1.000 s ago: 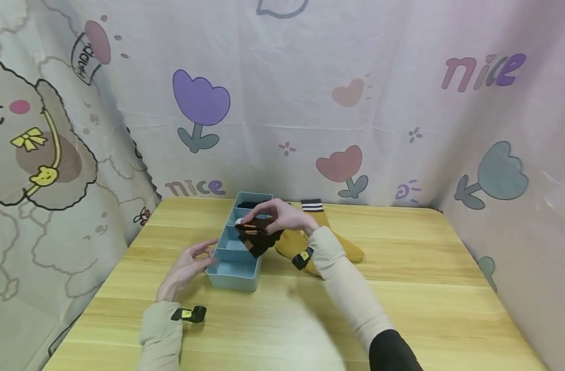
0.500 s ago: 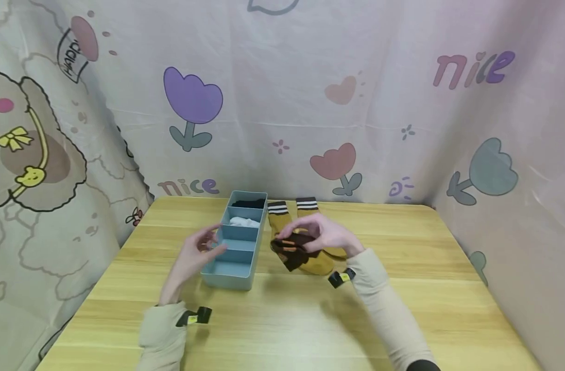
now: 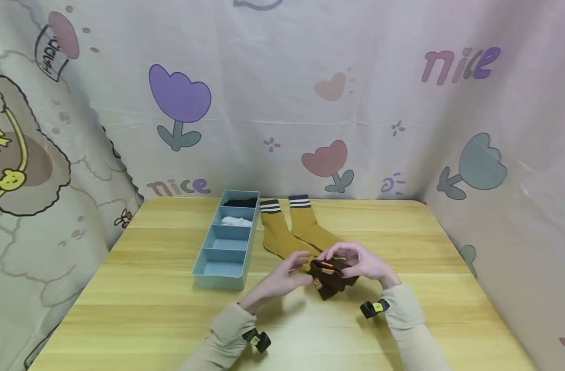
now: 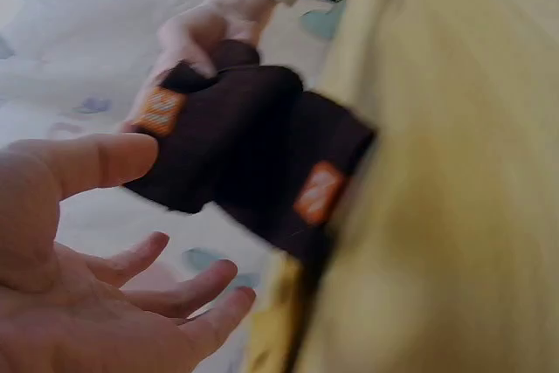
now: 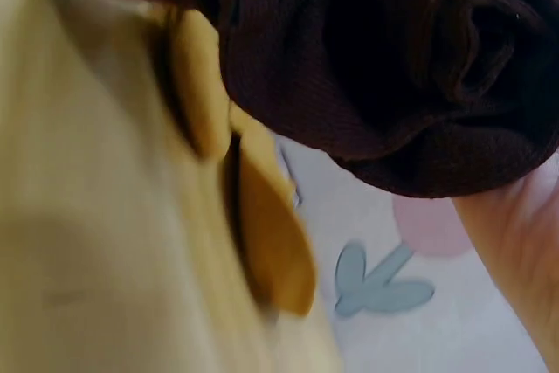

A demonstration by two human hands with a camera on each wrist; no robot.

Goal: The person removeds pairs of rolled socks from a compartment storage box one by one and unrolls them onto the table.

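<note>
the right hand (image 3: 363, 263) curls its grip round a bundle of dark brown socks (image 3: 330, 277) with orange tags, held just above the counter (image 3: 403, 330) near the middle of its front half, while the left hand (image 3: 282, 278) lies open-palmed with its fingertips at the bundle's left side. both forearms reach in from the front edge, the hands meeting over the toes of two mustard socks (image 3: 287, 234) lying flat. toward the back left stands a blue divided tray (image 3: 203, 270): something black in the rearmost compartment, something white in the next, the two nearer the front bare.
</note>
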